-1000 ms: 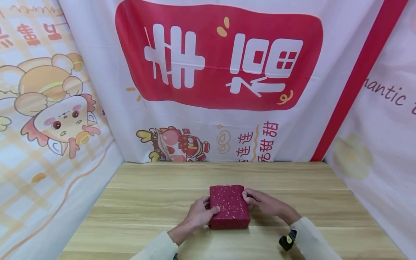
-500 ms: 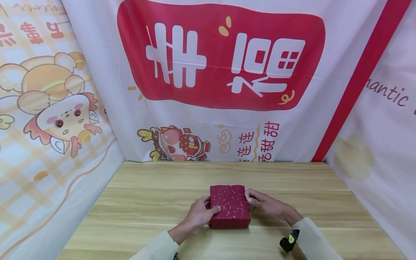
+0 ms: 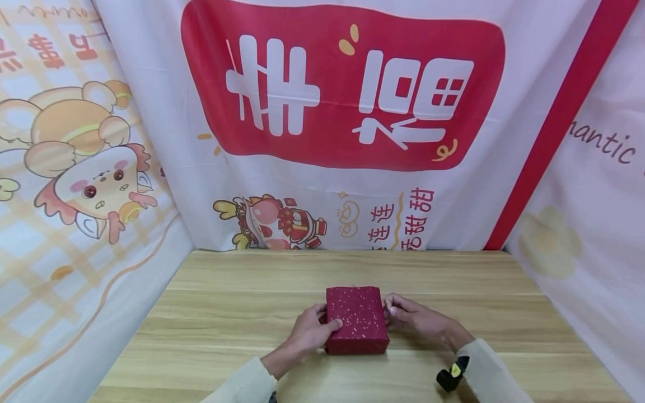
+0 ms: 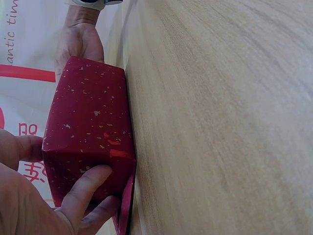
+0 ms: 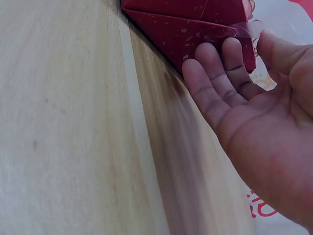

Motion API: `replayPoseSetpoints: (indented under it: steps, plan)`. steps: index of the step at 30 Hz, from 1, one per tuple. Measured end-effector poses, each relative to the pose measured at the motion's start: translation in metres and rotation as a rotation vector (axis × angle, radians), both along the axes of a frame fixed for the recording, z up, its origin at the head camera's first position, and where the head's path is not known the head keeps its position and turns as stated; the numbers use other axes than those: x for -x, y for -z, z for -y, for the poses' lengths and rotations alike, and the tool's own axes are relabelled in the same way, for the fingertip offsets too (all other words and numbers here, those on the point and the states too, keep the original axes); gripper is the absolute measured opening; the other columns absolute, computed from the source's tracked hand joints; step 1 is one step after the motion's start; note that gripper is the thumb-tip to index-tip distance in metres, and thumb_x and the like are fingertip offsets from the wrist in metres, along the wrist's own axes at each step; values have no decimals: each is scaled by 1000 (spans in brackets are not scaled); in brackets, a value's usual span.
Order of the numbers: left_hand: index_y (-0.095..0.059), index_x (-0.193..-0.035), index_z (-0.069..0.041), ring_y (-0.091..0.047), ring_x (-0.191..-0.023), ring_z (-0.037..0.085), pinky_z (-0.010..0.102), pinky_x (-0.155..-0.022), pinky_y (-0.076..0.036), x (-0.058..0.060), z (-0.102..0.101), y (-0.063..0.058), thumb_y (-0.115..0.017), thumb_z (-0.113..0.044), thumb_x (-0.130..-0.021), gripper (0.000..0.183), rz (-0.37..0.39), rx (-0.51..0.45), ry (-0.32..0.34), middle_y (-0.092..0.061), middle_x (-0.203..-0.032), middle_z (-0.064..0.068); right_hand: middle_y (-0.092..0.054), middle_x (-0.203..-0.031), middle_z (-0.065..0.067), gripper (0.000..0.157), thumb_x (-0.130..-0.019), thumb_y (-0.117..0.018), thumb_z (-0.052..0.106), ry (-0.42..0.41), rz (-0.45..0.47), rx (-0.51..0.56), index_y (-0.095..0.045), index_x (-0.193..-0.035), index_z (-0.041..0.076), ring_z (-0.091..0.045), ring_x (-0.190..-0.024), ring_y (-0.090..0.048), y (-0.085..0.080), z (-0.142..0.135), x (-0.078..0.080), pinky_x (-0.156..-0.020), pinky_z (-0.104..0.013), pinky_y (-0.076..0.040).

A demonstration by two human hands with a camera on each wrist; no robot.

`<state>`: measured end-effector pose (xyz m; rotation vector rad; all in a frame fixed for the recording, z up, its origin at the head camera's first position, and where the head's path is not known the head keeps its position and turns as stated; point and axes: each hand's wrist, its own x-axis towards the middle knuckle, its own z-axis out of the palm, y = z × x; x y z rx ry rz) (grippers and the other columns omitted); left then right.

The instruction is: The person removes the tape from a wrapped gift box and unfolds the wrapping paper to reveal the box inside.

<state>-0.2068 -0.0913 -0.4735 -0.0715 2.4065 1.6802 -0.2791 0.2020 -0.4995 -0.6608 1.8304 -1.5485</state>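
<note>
A gift-wrapped box [image 3: 356, 322] in dark red paper with light flecks sits on the wooden table. My left hand [image 3: 308, 329] grips its left side, the thumb on the top face; in the left wrist view, its fingers [image 4: 83, 193] press against the folded end. At the box's right end is my right hand [image 3: 412, 316], thumb and forefinger drawn together. The right wrist view has a strip of clear tape [image 5: 239, 31] on the folded flap, running toward the right thumb tip, and the other fingertips lie by the flap. The forefinger is hidden there.
The wooden table [image 3: 242, 302] extends around the box. White printed cloths stand as walls at the back [image 3: 282, 179] and both sides. A black device [image 3: 450, 378] is strapped to the right wrist.
My right hand has shifted slightly rightward, away from the box's right edge, with the thumb and forefinger still together. The left hand and the box have hardly moved.
</note>
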Motion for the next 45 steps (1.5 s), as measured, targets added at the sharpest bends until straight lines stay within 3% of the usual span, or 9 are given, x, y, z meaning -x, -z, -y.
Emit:
replayPoseSetpoints:
  steps: [8,11,14,18,23,31,36,41,45]
  plan:
    - [-43,-142,3,-68,-100,23,45,-95,-57,1,-1,1,-71,-22,-88,66,1,-5,2,-56,-136,25,-53,-121,-12,24,-107,-40,26,-20,35,69,-44,-116,4,-29,-118,-56,1,-9,2,-106,-48,-49]
    - [-44,-142,3,-67,-101,24,47,-96,-55,0,-2,1,-71,-23,-88,66,-1,5,-1,-56,-137,25,-57,-118,-10,29,-107,-40,29,18,37,69,-46,-115,2,-27,-114,-58,0,-10,2,-104,-49,-50]
    - [-44,-142,3,-67,-100,24,46,-96,-56,0,-2,1,-71,-22,-87,66,-2,3,-2,-55,-137,26,-61,-107,-8,32,-105,-45,31,120,-32,10,-50,-108,-1,-24,-105,-61,1,-10,1,-96,-46,-55]
    - [-43,-142,3,-68,-97,22,43,-92,-58,0,-2,1,-71,-22,-87,67,6,-4,3,-55,-137,26,-59,-91,-6,23,-98,-60,24,257,-234,-169,-54,-94,2,-19,-86,-59,4,-7,-1,-76,-34,-57]
    - [-42,-144,2,-66,-105,26,49,-99,-54,3,0,-1,-71,-24,-88,68,25,15,-1,-54,-139,25,-59,-86,-4,15,-90,-69,14,327,-427,-314,-56,-90,7,-15,-81,-56,4,0,-4,-69,-24,-50]
    - [-41,-144,1,-62,-117,33,55,-106,-47,8,2,-4,-70,-26,-89,68,40,26,-5,-51,-142,25,-61,-89,-4,18,-87,-68,1,372,-528,-356,-55,-98,7,-14,-82,-57,-1,4,-6,-69,-20,-52]
    - [-42,-144,0,-62,-116,33,56,-106,-46,10,1,-5,-69,-27,-89,67,22,49,-11,-52,-141,24,-62,-88,-1,15,-87,-66,-3,401,-594,-377,-61,-92,10,-12,-82,-57,-2,5,-6,-70,-20,-52]
    - [-42,-144,1,-64,-113,30,53,-104,-49,12,0,-3,-69,-28,-90,67,3,59,-17,-55,-139,23,-61,-89,3,16,-88,-65,-2,509,-656,-403,-66,-88,14,-9,-80,-55,-9,10,-9,-66,-19,-52]
    - [-42,-144,0,-63,-112,29,51,-103,-50,13,0,-3,-69,-30,-90,67,5,67,-22,-55,-138,21,-63,-87,2,10,-89,-65,1,554,-632,-362,-67,-91,10,-10,-77,-56,-21,16,-15,-63,-20,-53]
